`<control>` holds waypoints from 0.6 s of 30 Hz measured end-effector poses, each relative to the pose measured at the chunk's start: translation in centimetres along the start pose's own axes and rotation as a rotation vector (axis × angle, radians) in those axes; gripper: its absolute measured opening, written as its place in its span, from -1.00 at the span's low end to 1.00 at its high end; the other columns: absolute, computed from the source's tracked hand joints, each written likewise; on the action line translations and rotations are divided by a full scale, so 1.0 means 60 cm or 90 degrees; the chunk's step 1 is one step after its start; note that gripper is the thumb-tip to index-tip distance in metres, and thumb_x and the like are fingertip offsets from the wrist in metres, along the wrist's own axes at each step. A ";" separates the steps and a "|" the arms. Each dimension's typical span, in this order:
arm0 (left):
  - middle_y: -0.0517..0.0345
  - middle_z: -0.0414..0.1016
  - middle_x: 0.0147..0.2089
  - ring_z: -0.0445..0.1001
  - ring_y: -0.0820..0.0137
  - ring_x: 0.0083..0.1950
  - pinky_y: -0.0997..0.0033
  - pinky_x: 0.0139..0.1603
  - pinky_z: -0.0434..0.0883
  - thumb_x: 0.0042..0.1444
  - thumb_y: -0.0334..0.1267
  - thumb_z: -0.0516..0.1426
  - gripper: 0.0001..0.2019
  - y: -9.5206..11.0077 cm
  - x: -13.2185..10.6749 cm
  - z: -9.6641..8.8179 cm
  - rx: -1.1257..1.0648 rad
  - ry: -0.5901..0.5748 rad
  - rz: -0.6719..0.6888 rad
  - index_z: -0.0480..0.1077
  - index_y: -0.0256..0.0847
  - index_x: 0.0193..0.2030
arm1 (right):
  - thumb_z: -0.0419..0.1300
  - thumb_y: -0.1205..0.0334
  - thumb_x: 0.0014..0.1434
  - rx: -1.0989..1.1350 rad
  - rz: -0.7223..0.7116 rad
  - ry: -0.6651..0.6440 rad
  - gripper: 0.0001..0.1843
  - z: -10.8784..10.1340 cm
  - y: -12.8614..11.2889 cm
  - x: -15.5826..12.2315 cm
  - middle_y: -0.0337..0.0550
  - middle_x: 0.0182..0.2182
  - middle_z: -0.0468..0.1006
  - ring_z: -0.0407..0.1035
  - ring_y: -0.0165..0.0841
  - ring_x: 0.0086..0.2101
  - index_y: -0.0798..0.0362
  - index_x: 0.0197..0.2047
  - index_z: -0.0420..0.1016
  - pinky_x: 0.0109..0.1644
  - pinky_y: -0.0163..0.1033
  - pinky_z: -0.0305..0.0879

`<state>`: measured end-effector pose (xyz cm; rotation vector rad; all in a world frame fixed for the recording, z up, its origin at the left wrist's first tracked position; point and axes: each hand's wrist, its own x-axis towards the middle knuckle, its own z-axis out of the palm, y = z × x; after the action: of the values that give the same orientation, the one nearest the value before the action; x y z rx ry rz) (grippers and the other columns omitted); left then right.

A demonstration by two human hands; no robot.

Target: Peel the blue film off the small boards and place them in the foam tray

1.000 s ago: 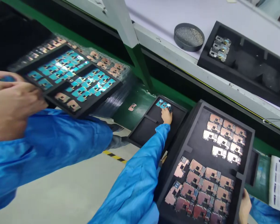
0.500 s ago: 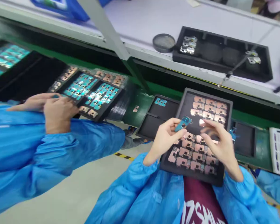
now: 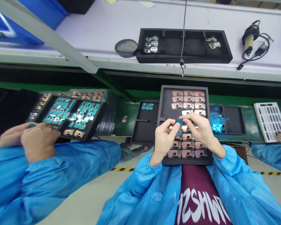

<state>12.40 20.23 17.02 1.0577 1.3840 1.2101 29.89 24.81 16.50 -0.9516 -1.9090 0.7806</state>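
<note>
L hand [image 3: 164, 137] + R hand [image 3: 199, 128] now meet over the parts tray [image 3: 164, 125], both pinched on one small blue part [image 3: 178, 122] — 1 s ago L was out at side tray [image 3: 145, 122].

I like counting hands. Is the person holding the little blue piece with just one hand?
No, both the left hand and right hand pinch the small blue piece.

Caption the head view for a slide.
Both hands, left hand and right hand, pinch a blue part over a black tray of copper pieces.
</note>
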 end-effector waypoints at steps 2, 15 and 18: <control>0.11 0.58 -0.20 0.55 0.32 -0.22 0.42 -0.30 0.54 0.28 -0.02 0.37 -0.76 0.000 0.004 0.005 -0.002 0.015 0.007 0.63 -0.14 -0.25 | 0.24 0.23 0.53 -0.060 -0.047 0.057 -0.79 0.004 0.005 -0.006 -0.08 -0.08 0.70 0.61 -0.26 -0.06 -0.08 0.10 0.71 0.04 -0.13 0.62; 0.08 0.70 -0.12 0.62 0.31 -0.16 0.31 -0.08 0.66 0.07 -0.01 0.54 -0.65 -0.024 0.014 0.001 -0.225 -0.085 -0.170 0.75 -0.17 -0.10 | 0.32 0.42 0.44 -0.313 -0.267 0.175 -0.72 -0.006 0.036 -0.025 -0.13 -0.13 0.72 0.55 -0.30 -0.18 -0.10 0.10 0.70 -0.08 -0.18 0.55; 0.04 0.73 -0.08 0.65 0.32 -0.15 0.37 -0.11 0.64 0.03 -0.03 0.58 -0.57 -0.035 0.022 -0.003 -0.310 -0.116 -0.239 0.74 -0.18 -0.02 | 0.30 0.35 0.48 -0.343 -0.325 0.130 -0.77 -0.015 0.045 -0.034 -0.09 -0.10 0.73 0.58 -0.26 -0.13 -0.05 0.12 0.70 -0.06 -0.16 0.60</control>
<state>12.00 21.26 14.78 0.5220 1.0156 1.0647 32.25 24.63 13.94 -0.7543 -2.0841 -0.1347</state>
